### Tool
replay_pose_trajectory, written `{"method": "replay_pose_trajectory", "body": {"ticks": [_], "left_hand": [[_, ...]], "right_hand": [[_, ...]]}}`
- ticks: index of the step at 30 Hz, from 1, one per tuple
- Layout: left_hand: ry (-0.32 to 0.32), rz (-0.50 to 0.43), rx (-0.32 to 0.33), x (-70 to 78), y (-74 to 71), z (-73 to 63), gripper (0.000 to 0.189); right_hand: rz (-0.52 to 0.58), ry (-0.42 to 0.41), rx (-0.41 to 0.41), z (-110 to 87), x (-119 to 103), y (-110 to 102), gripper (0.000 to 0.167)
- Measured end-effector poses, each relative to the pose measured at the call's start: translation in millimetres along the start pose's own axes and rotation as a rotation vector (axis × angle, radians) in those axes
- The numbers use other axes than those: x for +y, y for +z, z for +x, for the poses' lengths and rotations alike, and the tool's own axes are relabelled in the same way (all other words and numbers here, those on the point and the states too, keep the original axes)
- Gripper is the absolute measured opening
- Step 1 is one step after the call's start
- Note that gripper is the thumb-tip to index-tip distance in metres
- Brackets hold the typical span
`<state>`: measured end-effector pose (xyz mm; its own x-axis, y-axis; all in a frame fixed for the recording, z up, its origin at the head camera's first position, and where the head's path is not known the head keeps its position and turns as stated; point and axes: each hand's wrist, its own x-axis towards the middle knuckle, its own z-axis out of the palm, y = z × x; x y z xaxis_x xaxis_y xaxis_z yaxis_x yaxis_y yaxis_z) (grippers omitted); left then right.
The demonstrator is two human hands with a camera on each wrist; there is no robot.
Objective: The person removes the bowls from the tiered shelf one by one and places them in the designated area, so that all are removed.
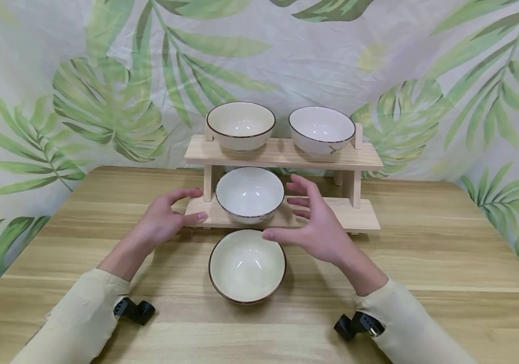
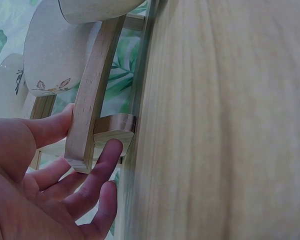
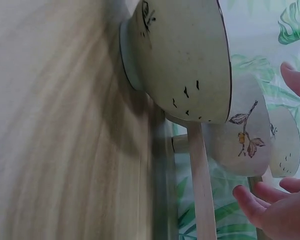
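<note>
A white bowl with a dark speckled rim (image 1: 250, 194) stands on the lower tier of a two-tier wooden rack (image 1: 359, 215). My left hand (image 1: 163, 220) is at the tier's left end, thumb and fingers spread around the board's end; in the left wrist view the fingertips (image 2: 112, 147) reach close to the rack's foot. To the right of the white bowl, my right hand (image 1: 320, 230) is spread with bent fingers, holding nothing. Its thumb overlaps the rim of a cream, brown-rimmed bowl (image 1: 245, 268) on the table before the rack. In the right wrist view, a branch pattern decorates the white bowl (image 3: 245, 140).
On the upper tier stand a cream bowl (image 1: 241, 124) at left and a white bowl (image 1: 322, 129) at right. The rack stands toward the back of the wooden table (image 1: 423, 253), before a leaf-patterned cloth (image 1: 323, 55). Small black devices sit at both sleeves.
</note>
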<state>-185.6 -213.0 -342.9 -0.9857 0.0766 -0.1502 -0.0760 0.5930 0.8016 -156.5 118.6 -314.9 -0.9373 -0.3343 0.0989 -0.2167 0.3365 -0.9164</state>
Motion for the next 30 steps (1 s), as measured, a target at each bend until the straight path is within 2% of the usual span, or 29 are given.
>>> {"method": "replay_pose_trajectory", "body": {"ticks": [9, 13, 18, 30], "left_hand": [[-0.006, -0.017, -0.007, -0.3, -0.4, 0.0, 0.072], [-0.005, -0.022, -0.007, 0.3, -0.1, 0.0, 0.072], [-0.004, -0.013, -0.007, 0.0, 0.2, 0.5, 0.072], [-0.009, -0.008, -0.006, 0.2, -0.5, 0.4, 0.073]], "right_hand": [[-0.008, 0.038, 0.014, 20.5, 2.5, 11.1, 0.124], [0.024, 0.05, 0.011, 27.4, 3.2, 16.9, 0.126], [0.071, 0.062, 0.008, 32.2, 3.2, 23.5, 0.127], [0.084, 0.075, 0.038, 41.6, 7.1, 36.0, 0.129]]}}
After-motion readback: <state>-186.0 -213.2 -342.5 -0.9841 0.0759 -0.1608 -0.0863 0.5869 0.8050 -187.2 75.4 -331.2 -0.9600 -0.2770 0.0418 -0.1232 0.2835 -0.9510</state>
